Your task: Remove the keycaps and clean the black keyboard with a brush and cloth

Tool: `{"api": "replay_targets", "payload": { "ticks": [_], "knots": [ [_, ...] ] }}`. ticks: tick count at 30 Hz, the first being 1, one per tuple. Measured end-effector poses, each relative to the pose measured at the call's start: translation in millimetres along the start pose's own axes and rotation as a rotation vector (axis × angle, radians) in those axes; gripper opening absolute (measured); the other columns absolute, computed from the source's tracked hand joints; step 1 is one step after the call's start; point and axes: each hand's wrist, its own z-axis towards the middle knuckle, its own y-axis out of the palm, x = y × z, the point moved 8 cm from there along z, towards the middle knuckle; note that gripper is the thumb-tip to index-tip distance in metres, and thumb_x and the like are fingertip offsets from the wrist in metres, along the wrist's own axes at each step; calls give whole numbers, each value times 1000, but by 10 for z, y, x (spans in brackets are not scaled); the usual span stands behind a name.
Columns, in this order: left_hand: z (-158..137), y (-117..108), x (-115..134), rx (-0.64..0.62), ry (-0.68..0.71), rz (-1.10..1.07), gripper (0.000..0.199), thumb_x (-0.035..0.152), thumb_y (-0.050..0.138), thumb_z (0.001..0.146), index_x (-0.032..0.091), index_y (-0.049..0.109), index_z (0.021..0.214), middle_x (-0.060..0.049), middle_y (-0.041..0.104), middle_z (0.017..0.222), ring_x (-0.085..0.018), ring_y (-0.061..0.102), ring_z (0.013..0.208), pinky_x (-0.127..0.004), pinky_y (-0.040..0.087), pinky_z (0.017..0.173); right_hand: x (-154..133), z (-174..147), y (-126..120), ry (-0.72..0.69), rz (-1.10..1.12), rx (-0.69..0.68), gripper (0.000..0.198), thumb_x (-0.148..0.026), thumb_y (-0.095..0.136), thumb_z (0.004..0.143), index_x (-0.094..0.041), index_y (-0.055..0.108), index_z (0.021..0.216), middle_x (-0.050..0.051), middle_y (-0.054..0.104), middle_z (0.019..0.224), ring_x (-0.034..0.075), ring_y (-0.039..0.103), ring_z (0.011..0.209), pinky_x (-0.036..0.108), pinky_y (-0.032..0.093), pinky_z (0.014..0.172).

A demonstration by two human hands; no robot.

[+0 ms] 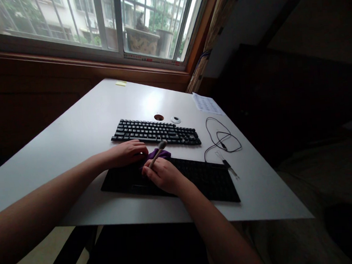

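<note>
My right hand [162, 174] is closed around a brush [156, 156], its dark bristle head pointing up and away and its lower end hidden by my fingers. Beneath and behind the brush lies a bunched purple cloth [164, 153]. My left hand [129, 152] rests at the far edge of a black keyboard base [204, 178], fingers bent and closed on the left part of the cloth; the fingertips are partly hidden. The base lies lengthwise near the table's front edge, its surface dark. Just beyond it, rows of loose black keycaps [151, 130] are laid out in keyboard order.
A black cable [221, 134] loops on the white table [81, 127] to the right. A wire keycap puller [226, 162] lies by the base's right end. Farther back are a cable hole [159, 117], its round cover [175, 120], a printed sheet [207, 104] and a yellow note [121, 83].
</note>
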Motion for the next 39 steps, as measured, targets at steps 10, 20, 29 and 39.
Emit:
{"api": "replay_targets", "payload": {
  "ticks": [10,20,29,39],
  "knots": [
    [-2,-9,-13,8,-16,-43,14,25,54,100,18,66,99,-6,66,92,-20,58,90,-29,45,82,16,-13,6,5,-88,35,21,-24,46,102,-18,64,92,5,73,89,19,64,83,30,46,82],
    [-9,-6,-25,10,-10,-46,15,26,53,101,18,66,100,-6,66,91,-20,58,90,-28,45,80,40,-14,-20,41,-131,71,21,-25,47,102,-18,65,93,6,73,89,19,64,83,31,45,82],
    [-6,-9,-17,16,-5,-35,14,26,54,101,19,65,99,-6,66,91,-20,58,90,-28,45,81,47,-13,-25,43,-106,66,21,-24,48,101,-18,65,91,6,73,88,19,65,83,30,45,81],
    [-7,-13,-13,7,-10,-26,12,25,55,100,18,65,99,-6,66,92,-20,58,90,-28,45,81,35,-14,-68,61,-45,81,19,-23,51,99,-18,66,89,5,73,88,18,64,82,29,45,81]
  ]
}}
